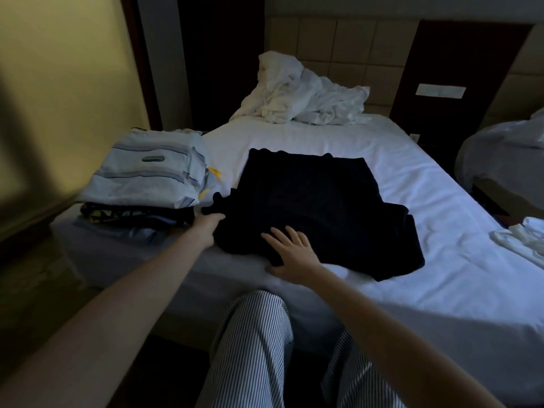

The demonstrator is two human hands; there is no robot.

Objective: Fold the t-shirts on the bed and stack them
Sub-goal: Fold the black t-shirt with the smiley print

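One bed (412,184) is holding my dark t-shirt (318,207), lying half folded beside the stack (147,178). My right grip (291,251) is pressing it flat, fingers spread; my left grip (207,228) is pinching its side edge. Pulling hard is risking a messy fold or a bumped stack.

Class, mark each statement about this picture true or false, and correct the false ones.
1. The dark t-shirt lies on the bed. True.
2. The right hand is lifted clear of it. False: it rests flat on the shirt, fingers spread.
3. The left hand grips the shirt's edge. True.
4. A red shirt tops the folded stack. False: the top one is pale blue, striped.
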